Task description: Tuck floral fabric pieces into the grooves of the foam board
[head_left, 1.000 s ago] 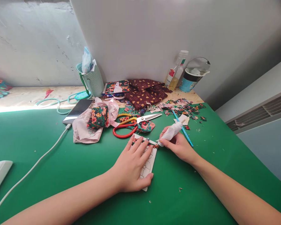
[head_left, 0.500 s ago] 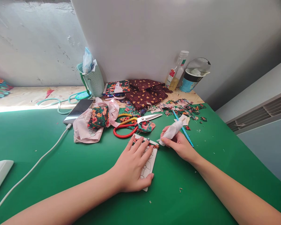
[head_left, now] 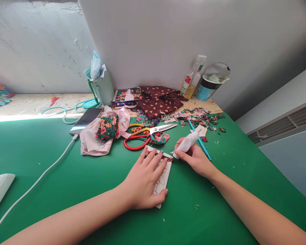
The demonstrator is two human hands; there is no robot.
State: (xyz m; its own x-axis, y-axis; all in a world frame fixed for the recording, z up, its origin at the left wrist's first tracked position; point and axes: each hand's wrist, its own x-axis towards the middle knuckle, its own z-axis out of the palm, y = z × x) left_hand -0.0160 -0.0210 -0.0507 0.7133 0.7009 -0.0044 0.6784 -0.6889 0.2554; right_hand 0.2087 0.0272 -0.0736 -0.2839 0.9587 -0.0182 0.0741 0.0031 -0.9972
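My left hand lies flat with fingers spread over a white card on the green table. Drawn outlines show on the card, and a strip of flowered fabric runs across its far end, partly under my fingertips. Just right of the card, my right hand is closed around a white tube-like thing wrapped in tissue; its lower tip points down toward the card's corner. What is inside the wrapping is hidden. Scissors with red and yellow handles lie beyond the card, resting on fabric scraps.
A blue pencil-like stick lies by my right hand. Cut scraps, brown patterned cloth, a bottle and a paper cup stand behind. Left are pink cloth, a phone with cable, and a woven basket.
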